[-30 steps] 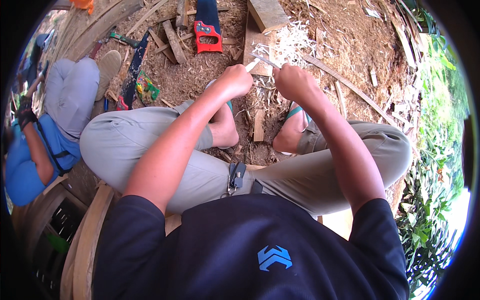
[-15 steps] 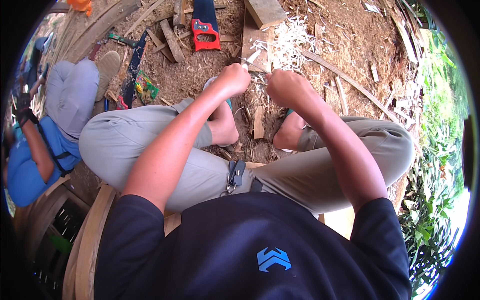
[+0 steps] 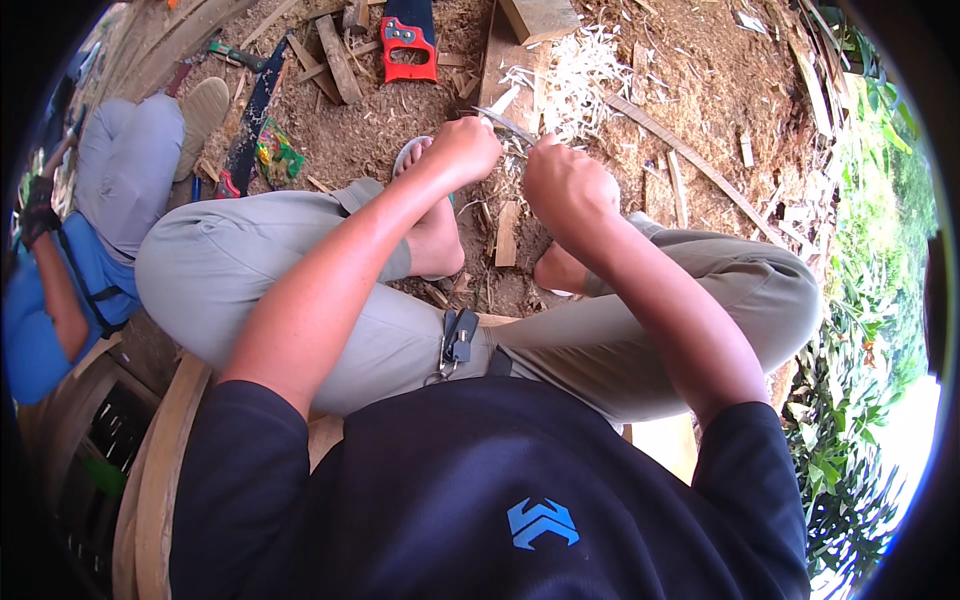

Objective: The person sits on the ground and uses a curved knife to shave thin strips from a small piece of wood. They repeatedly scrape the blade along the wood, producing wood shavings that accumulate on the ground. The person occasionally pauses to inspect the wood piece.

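Close quarters: a knife point(image 3: 510, 125) right by a pale wooden stick point(image 3: 507, 100)

Here we are, and both hands are busy! Our left hand point(image 3: 462, 152) is closed around the lower part of the stick, whose light end pokes out over the near end of a wooden board point(image 3: 505, 70) lying on the ground point(image 3: 355, 135). Our right hand point(image 3: 570, 180) is wrapped around the knife's handle, hiding most of it, with the thin blade slanting leftward across the stick; whether steel touches wood, we can't quite tell.

The score so far? Plenty of whittling done, we'd say: a bright heap of curled shavings point(image 3: 585, 90) lies along the board's right edge, and the stick's visible end looks bare. Did all those curls come off this one piece? We can't say. And what's left? We judge the shaping unfinished, but the gripped length is hidden, so no call on how much.

Farther up, a thick wood block point(image 3: 540, 18) sits on the board; a red-handled handsaw point(image 3: 410, 60) lies off its left edge, a narrow wood strip point(image 3: 692, 160) off its right. Containers: we make out one, a green-and-yellow packet point(image 3: 276, 152) beside a dark-bladed saw point(image 3: 252, 125); its contents are out of our sight.
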Tool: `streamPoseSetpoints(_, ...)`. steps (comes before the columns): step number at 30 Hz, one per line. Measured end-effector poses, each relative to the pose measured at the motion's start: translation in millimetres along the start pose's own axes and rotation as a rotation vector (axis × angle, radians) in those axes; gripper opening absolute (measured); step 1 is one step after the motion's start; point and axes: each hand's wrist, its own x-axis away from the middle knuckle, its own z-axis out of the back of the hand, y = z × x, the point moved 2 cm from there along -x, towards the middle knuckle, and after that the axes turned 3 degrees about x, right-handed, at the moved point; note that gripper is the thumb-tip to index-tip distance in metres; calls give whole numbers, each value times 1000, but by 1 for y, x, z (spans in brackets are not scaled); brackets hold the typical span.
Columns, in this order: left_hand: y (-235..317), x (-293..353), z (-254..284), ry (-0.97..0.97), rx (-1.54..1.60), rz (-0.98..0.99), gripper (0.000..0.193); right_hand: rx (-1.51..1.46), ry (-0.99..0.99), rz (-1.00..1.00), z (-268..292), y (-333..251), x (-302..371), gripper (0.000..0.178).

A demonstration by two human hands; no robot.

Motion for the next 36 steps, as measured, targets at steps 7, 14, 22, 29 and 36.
streamPoseSetpoints(7, 5, 0, 4, -49, -71, -37, 44, 82, 61, -48, -19, -7, -16, 17)
streamPoseSetpoints(14, 2, 1, -4, -56, -18, 22, 41, 133, 39, -90, -33, 4, -59, 28)
streamPoseSetpoints(22, 4, -2, 1, -49, -73, 6, 30, 79, 65, 158, -22, 18, -48, 23)
streamPoseSetpoints(29, 9, 6, 2, -80, -184, -102, 30, 16, 22, 190, -2, 6, -14, 23)
streamPoseSetpoints(36, 7, 7, -3, -118, -388, -222, 32, 49, 58, 25, -11, -4, -18, 19)
